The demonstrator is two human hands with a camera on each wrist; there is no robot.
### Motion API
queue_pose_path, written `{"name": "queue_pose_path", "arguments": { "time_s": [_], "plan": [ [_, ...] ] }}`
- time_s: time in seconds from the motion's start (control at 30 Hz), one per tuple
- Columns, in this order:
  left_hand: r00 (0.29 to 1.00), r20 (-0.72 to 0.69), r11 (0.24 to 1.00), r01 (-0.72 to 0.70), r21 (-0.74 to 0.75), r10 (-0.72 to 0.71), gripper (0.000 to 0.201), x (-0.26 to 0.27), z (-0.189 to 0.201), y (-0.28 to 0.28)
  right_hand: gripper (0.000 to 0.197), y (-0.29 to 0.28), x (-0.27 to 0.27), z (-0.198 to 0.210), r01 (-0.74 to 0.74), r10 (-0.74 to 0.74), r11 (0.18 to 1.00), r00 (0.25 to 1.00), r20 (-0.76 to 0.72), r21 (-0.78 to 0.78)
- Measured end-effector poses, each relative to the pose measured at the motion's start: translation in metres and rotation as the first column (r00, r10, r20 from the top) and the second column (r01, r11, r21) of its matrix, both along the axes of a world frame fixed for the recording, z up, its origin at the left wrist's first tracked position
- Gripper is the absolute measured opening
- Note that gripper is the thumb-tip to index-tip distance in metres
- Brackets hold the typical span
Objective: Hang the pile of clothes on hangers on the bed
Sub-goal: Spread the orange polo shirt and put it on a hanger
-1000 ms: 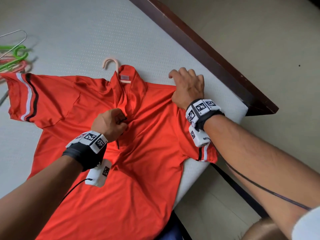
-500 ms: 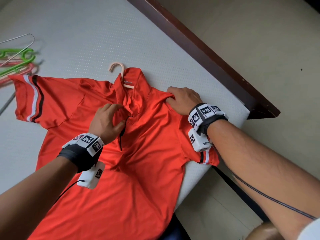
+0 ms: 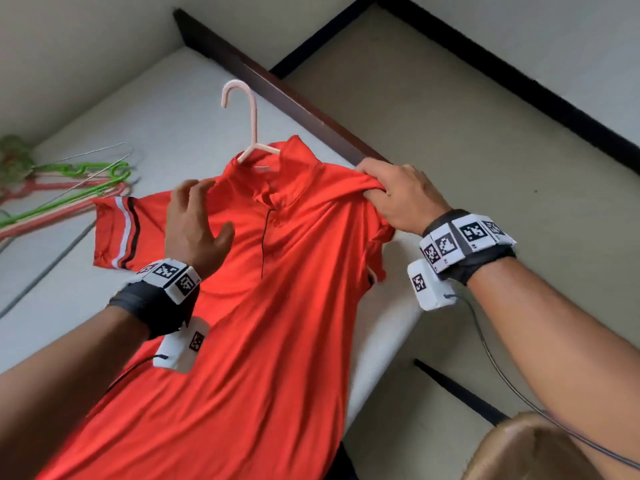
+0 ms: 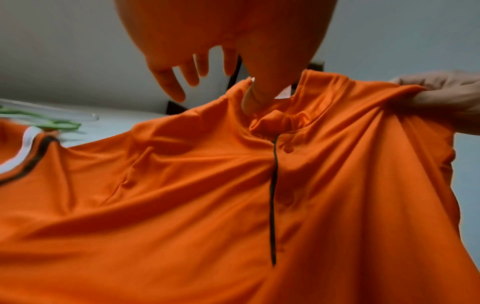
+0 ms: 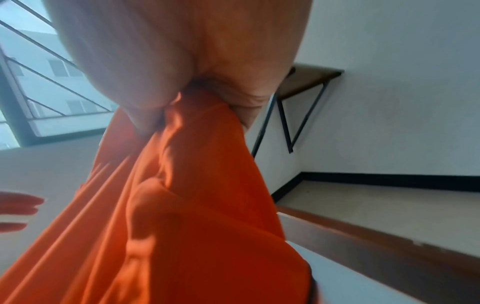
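step: lift shirt on pink hanger off bed | right hand clamps its shoulder | left hand spread, empty | hanger arm probably inside grip; support left shoulder, keep level

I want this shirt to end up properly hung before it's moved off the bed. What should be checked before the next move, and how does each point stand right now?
1. Hanger through the collar, hook sticking out: ok.
2. Right hand holds the shirt firmly at its shoulder: ok, fabric is bunched in its fingers.
3. Left hand has a hold: not ok, its fingers are spread and grip nothing.
4. Hanger arms seated in both shoulders: cannot tell, they are hidden under the fabric.
5. Placket buttoned: cannot tell.
6. Shirt clear of the spare hangers on the bed: ok.
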State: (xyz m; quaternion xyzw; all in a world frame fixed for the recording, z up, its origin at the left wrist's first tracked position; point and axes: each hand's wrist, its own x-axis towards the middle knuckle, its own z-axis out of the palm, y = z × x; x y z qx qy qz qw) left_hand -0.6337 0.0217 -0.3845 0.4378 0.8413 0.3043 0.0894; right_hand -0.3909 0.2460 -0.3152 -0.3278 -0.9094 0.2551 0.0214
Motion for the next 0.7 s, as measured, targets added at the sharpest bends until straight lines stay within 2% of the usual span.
{"name": "queue_pose_path", "arguments": {
  "time_s": [0.1, 0.2, 0.27, 0.33, 0.47, 0.53, 0.7],
  "plan": [
    [0.999, -0.047, 0.997, 0.021, 0.073, -0.018, 0.071, -0.003, 0.06, -0.01, 0.031, -0.035, 0.016, 0.069, 0.019, -0.015, 0.998, 0.997, -0.078, 0.057],
    [0.998, -0.047, 0.998, 0.04, 0.055, -0.037, 0.057, -0.002, 0.122, -0.019, 0.034, -0.065, 0.04, 0.143, 0.066, -0.047, 0.988, 0.99, -0.134, 0.139],
    [0.993, -0.067, 0.992, 0.098, 0.077, -0.093, 0.044, 0.001, 0.167, -0.023, 0.034, -0.08, 0.06, 0.193, 0.087, -0.055, 0.977, 0.985, -0.164, 0.193],
    [0.981, -0.058, 0.972, 0.192, 0.131, -0.186, 0.044, 0.006, 0.217, -0.022, 0.034, -0.09, 0.082, 0.238, 0.131, -0.086, 0.961, 0.978, -0.188, 0.242],
    [0.924, -0.147, 0.899, 0.378, 0.222, -0.352, 0.039, 0.035, 0.327, -0.011, 0.037, -0.104, 0.145, 0.32, 0.263, -0.178, 0.901, 0.949, -0.261, 0.345],
    [0.882, -0.238, 0.849, 0.462, 0.256, -0.407, 0.035, 0.059, 0.377, -0.004, 0.031, -0.11, 0.184, 0.357, 0.306, -0.206, 0.868, 0.939, -0.276, 0.392],
    [0.763, -0.33, 0.723, 0.639, 0.261, -0.556, 0.031, 0.152, 0.473, 0.02, 0.017, -0.145, 0.308, 0.431, 0.416, -0.354, 0.796, 0.909, -0.218, 0.44]
  ]
}}
